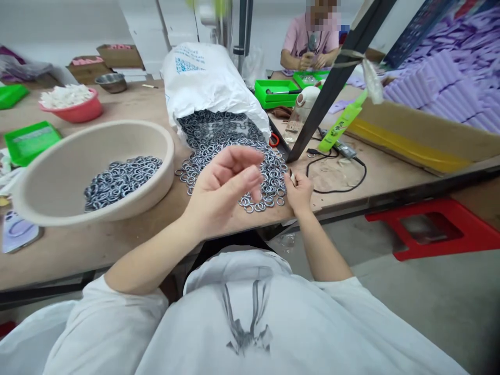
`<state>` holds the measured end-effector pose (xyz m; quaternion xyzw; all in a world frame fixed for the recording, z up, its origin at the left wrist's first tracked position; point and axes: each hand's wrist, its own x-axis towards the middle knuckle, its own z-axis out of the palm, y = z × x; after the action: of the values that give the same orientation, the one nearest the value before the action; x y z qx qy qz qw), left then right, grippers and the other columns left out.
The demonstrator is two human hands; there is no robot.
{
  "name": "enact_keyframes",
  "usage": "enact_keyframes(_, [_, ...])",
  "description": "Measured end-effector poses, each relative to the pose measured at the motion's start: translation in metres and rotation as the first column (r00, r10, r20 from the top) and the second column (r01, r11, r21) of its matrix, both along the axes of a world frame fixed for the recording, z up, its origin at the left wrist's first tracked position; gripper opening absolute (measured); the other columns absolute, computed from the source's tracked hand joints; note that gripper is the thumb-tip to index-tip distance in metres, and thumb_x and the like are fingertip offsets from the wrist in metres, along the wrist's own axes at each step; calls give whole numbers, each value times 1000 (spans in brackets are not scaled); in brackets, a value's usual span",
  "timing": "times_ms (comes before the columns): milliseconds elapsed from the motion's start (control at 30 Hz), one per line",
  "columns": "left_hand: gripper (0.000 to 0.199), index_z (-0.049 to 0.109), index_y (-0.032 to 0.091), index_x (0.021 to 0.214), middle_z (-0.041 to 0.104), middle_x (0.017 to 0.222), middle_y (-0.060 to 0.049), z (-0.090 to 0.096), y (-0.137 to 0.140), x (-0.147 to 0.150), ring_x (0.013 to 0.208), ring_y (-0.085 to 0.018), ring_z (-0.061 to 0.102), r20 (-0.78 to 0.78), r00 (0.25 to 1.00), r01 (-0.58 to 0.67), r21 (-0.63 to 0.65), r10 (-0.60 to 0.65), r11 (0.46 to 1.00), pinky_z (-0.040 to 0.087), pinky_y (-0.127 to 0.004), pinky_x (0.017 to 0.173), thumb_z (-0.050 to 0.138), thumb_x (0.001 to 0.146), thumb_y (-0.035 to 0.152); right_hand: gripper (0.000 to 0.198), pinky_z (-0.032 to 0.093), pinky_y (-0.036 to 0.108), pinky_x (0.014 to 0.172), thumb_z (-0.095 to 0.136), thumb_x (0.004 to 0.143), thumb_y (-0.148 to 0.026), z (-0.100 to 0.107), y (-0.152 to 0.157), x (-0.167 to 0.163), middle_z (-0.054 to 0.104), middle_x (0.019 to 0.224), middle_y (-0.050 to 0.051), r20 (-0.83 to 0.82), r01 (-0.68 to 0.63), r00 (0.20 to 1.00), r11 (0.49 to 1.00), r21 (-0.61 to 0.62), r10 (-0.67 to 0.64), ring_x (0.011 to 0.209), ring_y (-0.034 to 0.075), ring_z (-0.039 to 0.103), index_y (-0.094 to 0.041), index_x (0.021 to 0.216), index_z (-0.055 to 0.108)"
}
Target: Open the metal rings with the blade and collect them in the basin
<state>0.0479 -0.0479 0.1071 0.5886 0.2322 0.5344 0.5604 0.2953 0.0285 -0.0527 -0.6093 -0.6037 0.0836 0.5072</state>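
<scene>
My left hand (219, 187) is raised in front of the spilled metal rings (269, 195). Its fingers are loosely curled, with a gap between thumb and forefinger, and no object shows in it. At the right edge of the ring pile, my right hand (300, 191) is closed around a small, thin dark-and-white piece (292, 178), mostly hidden by the fingers. The rings pour from the mouth of a white woven sack (207, 78) lying on its side. To the left stands a large beige basin (47, 177) with a heap of similar rings (123, 182) inside.
A slanted dark metal post (328, 83) rises right of the rings, beside a bottle (300, 112) and a black cable (355, 188). Green trays (269, 99), a red bowl (88, 110) and a phone (17, 234) are on the table (94, 252). A co-worker (295, 44) sits opposite.
</scene>
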Motion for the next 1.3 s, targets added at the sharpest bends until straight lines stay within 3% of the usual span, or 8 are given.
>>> enact_keyframes(100, [23,68,18,100,70,81,-4,-58,40,-26,74,-17,68,-456,852,-196,175,256,965,57,-32,73,60,92,38,44,27,29,60,55,89,-44,0,-1,1,30,58,-6,15,24,1000,999,40,-25,59,13,32,-24,59,30])
enact_keyframes(200, [33,66,14,122,64,134,-17,-106,66,-56,125,-30,58,-764,372,-185,496,527,849,44,-47,108,55,92,24,44,27,29,59,54,89,-45,0,1,-1,31,57,-5,36,26,999,999,28,-27,59,13,33,-24,58,32])
enact_keyframes(267, [38,64,11,128,57,143,-20,-123,72,-67,131,-33,53,-839,131,-106,518,529,849,40,-50,112,51,93,19,43,28,29,60,54,89,-45,0,3,-2,31,57,-5,50,32,998,999,17,-33,60,13,34,-24,58,33])
enact_keyframes(367, [37,68,11,125,64,133,-18,-131,76,-70,121,-33,58,-878,23,-85,475,479,876,47,-46,104,49,94,20,43,28,29,60,55,88,-44,1,5,-2,32,57,-5,82,33,996,999,23,-35,60,13,35,-24,58,32])
enact_keyframes(633, [16,73,17,92,71,120,-11,-129,84,-73,117,-27,59,-692,345,-376,517,634,769,44,-43,104,59,90,24,46,29,29,59,59,88,-47,18,-13,-29,32,56,-5,-1,-18,1000,998,58,18,58,12,33,-23,57,34])
enact_keyframes(833, [24,68,16,91,73,82,-5,-111,42,-51,73,-15,64,-314,901,-342,-89,300,935,51,-28,72,68,86,40,33,42,27,65,71,81,-52,39,-40,-104,63,79,0,-393,-545,781,837,-50,486,69,13,52,-20,91,68])
enact_keyframes(1033, [37,66,16,80,68,73,-1,-118,5,-36,64,-9,60,-23,958,-277,-331,285,902,51,-23,68,80,74,50,36,39,25,57,73,80,-55,46,-60,-133,59,66,-3,-520,-574,703,819,-13,485,58,10,48,-20,80,66])
enact_keyframes(1300, [32,69,15,90,71,79,-3,-114,-10,-36,70,-10,63,-111,975,-220,-310,195,925,52,-23,72,81,74,39,52,32,23,49,75,73,-63,49,-63,-132,43,53,-8,-653,-715,597,679,-170,465,49,7,36,-21,63,47])
